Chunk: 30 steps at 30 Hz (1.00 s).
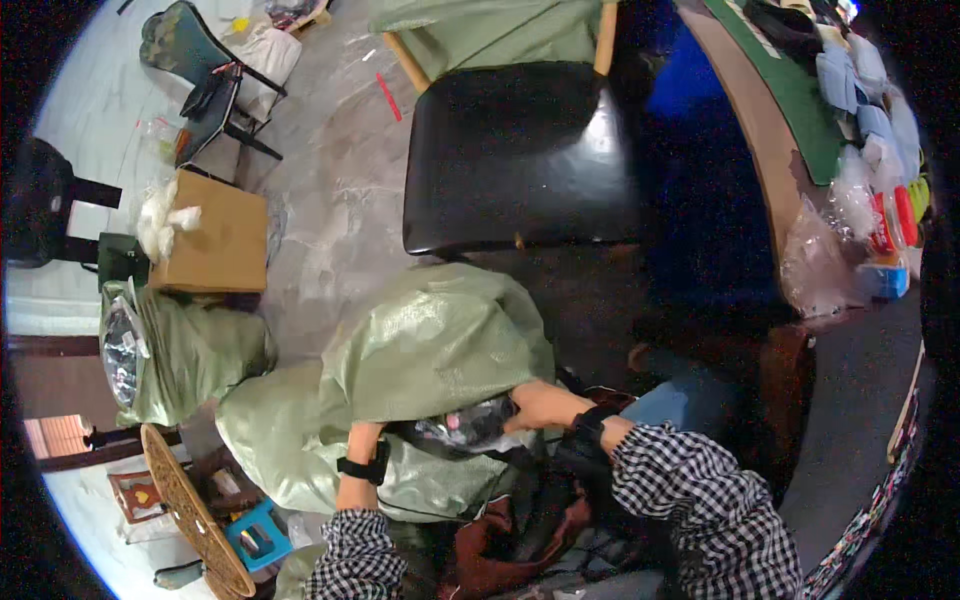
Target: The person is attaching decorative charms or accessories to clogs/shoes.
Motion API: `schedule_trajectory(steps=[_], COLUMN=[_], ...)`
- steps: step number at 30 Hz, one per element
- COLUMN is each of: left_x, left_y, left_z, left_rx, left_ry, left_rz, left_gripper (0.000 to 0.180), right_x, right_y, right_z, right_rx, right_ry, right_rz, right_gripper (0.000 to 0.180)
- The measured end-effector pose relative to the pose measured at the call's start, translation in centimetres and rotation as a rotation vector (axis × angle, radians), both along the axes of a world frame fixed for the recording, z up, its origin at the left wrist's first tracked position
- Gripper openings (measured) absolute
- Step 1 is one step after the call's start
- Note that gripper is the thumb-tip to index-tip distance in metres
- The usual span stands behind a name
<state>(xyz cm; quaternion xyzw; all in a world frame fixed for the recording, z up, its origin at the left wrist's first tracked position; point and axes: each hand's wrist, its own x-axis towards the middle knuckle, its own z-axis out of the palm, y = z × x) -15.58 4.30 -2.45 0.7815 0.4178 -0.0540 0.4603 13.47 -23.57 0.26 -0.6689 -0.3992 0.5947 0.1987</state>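
Note:
A large pale green woven sack (430, 335) lies in front of me with its mouth toward me. Inside the mouth shows a dark package in shiny clear plastic (465, 424), with a small pink spot on it. My right hand (545, 405) is closed at the right side of this package, its fingers bent against the plastic and partly under the sack's edge. My left hand (365, 435) reaches under the sack's flap at the left of the opening; the cloth hides its fingers. Both wrists wear black bands, and both sleeves are black-and-white checked.
A black padded chair (520, 160) stands just beyond the sack. To the left are a cardboard box (215, 235), another green sack (200, 345), a round woven tabletop (190, 510) and a blue stool (258, 535). A table with plastic bags (825, 260) runs along the right.

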Motion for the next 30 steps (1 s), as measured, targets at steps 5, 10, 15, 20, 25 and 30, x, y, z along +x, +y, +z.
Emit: schedule_trajectory(steps=[5, 10, 15, 20, 25, 30], left_x=[0.9, 6.9, 5.4, 8.1, 11.9, 20.4], left_y=[-0.7, -2.1, 1.8, 3.2, 2.9, 1.4], left_z=[0.9, 5.1, 5.6, 4.8, 6.0, 8.9], left_rx=[-0.016, -0.320, -0.311, -0.588, -0.912, -1.329], left_ry=[-0.029, -0.335, -0.134, -0.448, -0.688, -0.808], left_rz=[-0.029, 0.026, -0.208, -0.112, -0.010, 0.038], left_gripper=[0.032, 0.034, 0.061, 0.052, 0.044, 0.035], right_x=[0.8, 2.8, 1.4, 2.0, 5.5, 5.0], right_y=[-2.1, -1.3, 0.5, -0.7, -4.1, -4.3], right_z=[2.3, 8.5, 17.7, 24.2, 31.7, 38.2], right_rx=[0.109, 0.440, 0.723, 0.711, 1.061, 1.618], right_ry=[0.061, 0.216, 0.531, 0.697, 0.722, 0.486], right_rz=[-0.004, -0.252, -0.336, -0.556, -0.805, -1.089], right_gripper=[0.029, 0.025, 0.021, 0.028, 0.028, 0.027])
